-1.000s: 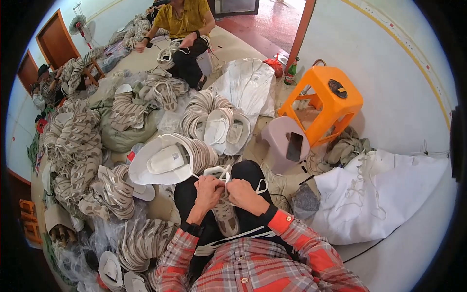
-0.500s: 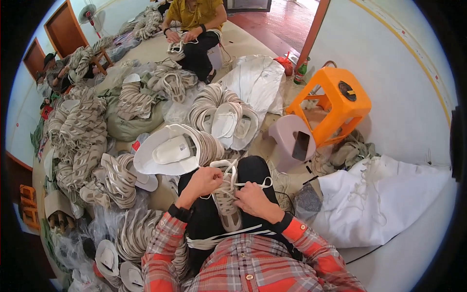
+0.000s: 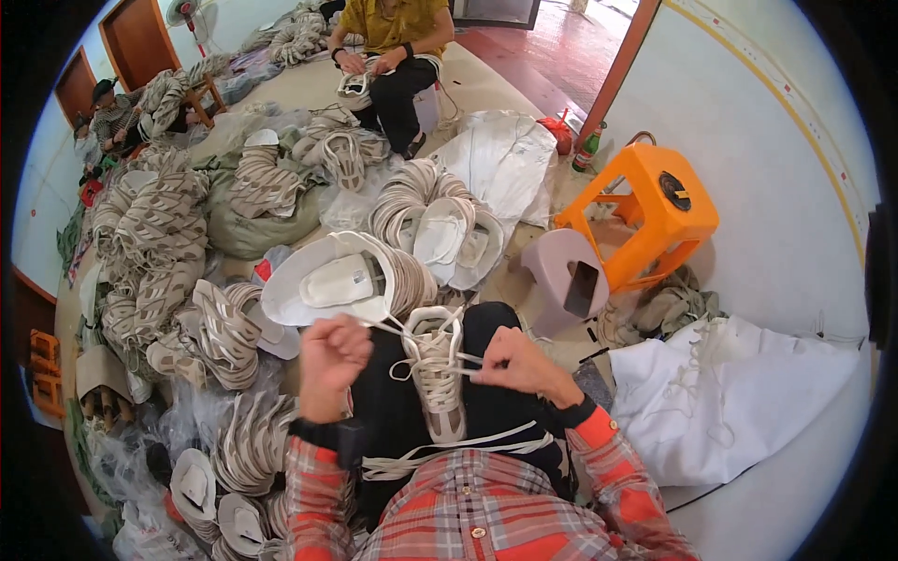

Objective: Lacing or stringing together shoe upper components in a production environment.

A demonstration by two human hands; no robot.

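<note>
A beige and white shoe upper [image 3: 443, 411] lies upright along my lap, its toe toward me, with pale lacing criss-crossed over its front. My left hand [image 3: 332, 360] is closed, out to the left of the upper, on a shoelace end that stretches to the top eyelets. On the other side my right hand [image 3: 524, 363] pinches another lace end, drawn out to the right. A small lace loop hangs at the upper's left edge. Several loose white laces [image 3: 402, 465] lie across my thighs below the toe.
Nested stacks of shoe uppers [image 3: 412, 280] stand beyond my knees, more piled [image 3: 154, 224] at left. To the right are a grey stool [image 3: 552, 271] with a phone [image 3: 582, 288], an orange stool [image 3: 645, 168] and a white sack [image 3: 730, 402]. Another person [image 3: 398, 56] sits ahead handling an upper.
Both hands have moved apart from the upper, the left one outward to the left and the right one outward to the right, drawing the lace ends out. The view has shifted slightly.
</note>
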